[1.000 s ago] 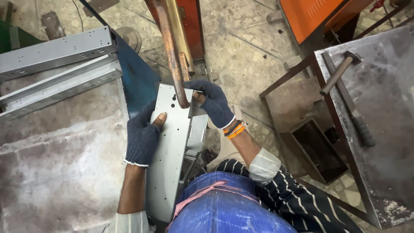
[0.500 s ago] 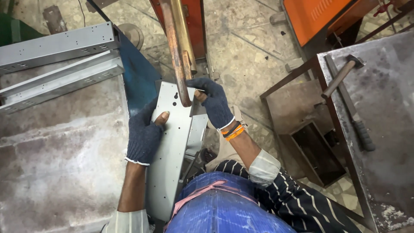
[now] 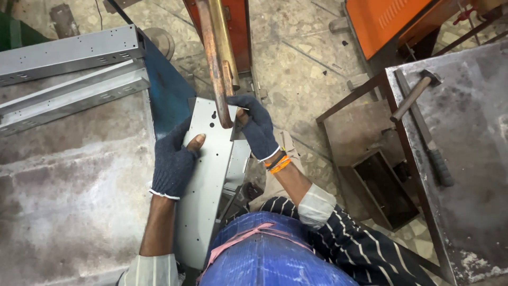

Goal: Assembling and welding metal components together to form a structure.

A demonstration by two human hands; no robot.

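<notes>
A long grey sheet-metal channel (image 3: pixel 203 196) with small holes lies lengthwise in front of me. My left hand (image 3: pixel 173 161), in a dark knit glove with a bare fingertip showing, grips its left edge. My right hand (image 3: pixel 257 127), also gloved, holds the channel's far right corner. A rusty copper-coloured arm (image 3: pixel 216 63) of a machine comes down from above and its tip rests on the channel's far end, between my hands.
A worn grey steel table (image 3: pixel 69 196) at left carries several stacked grey channels (image 3: pixel 69 53). A blue panel (image 3: pixel 169 95) stands beside it. At right a metal bench (image 3: pixel 465 159) holds a hammer (image 3: pixel 410 98) and a dark-handled tool (image 3: pixel 436 164). Orange machines (image 3: pixel 391 18) stand behind.
The view has shifted slightly. Both hands keep their hold on the channel under the arm's tip, with the left hand a little lower along the edge.
</notes>
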